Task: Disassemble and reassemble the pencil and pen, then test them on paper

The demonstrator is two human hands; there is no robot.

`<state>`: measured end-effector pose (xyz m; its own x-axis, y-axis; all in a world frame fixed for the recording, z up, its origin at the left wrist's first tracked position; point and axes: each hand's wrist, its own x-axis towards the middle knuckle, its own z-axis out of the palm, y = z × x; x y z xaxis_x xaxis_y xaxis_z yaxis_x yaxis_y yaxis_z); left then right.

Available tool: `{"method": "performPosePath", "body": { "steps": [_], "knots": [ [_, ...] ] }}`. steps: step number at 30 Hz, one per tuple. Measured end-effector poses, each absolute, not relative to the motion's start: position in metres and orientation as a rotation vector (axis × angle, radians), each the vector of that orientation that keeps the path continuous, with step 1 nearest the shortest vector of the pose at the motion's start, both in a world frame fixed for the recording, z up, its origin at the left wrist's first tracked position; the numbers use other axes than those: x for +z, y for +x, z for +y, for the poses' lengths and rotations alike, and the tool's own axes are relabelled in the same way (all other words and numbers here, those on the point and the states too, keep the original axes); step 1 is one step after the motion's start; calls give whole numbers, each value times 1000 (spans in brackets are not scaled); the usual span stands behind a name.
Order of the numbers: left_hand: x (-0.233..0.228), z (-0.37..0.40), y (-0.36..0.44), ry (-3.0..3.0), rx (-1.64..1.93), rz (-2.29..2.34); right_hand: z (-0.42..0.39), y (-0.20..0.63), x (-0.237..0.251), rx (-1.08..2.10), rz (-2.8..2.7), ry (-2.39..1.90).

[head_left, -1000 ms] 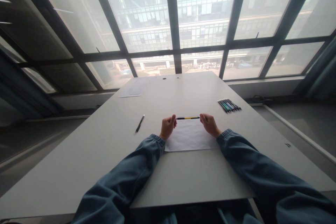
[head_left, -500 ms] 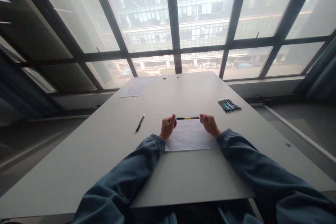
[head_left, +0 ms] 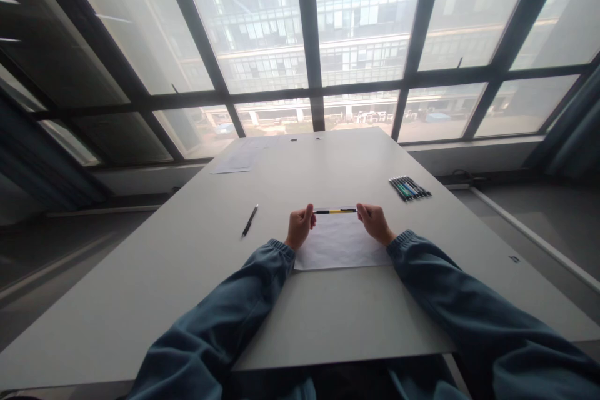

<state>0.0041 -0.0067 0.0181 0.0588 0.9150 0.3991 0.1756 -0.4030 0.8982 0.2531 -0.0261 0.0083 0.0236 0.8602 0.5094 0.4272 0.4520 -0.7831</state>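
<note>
Nearest to you, both forearms are reaching forward in blue-grey fabric sleeves [head_left: 225,319] with ribbed cuffs, resting on the table [head_left: 154,275] — a flat, matte, pale grey slab with straight edges.

Your left hand [head_left: 299,227] is curling its fingers together and pinching the left end of the pen [head_left: 335,211]. Your right hand [head_left: 372,222] is pinching the opposite end, fingertips closed on it. The pen is hanging between the two hands, just above the far edge of the paper sheet [head_left: 340,247]. Its long axis is running level, left to right across your view; which end carries the tip cannot be told, since both ends are hidden in your fingers. The barrel is thin and straight, yellow in the middle and dark toward the left.

The paper sheet is lying flat — white, smooth, rectangular — between your wrists.

Further out on the left, a dark pen [head_left: 250,220] is lying alone on the table, angled away from you. On the right, a row of pens [head_left: 409,188] is lying side by side, touching, dark with green and blue barrels.

At the far left corner more white sheets [head_left: 234,162] are lying flat. Beyond the table's end, dark window frames [head_left: 309,44] are dividing large glass panes.
</note>
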Motion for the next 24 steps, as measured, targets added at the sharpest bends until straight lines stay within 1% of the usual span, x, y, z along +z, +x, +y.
{"method": "performPosePath", "body": {
  "steps": [24],
  "knots": [
    [20,-9,4,1677,1344,1121,-26,253,8,518,-1560,-1172]
  ]
}}
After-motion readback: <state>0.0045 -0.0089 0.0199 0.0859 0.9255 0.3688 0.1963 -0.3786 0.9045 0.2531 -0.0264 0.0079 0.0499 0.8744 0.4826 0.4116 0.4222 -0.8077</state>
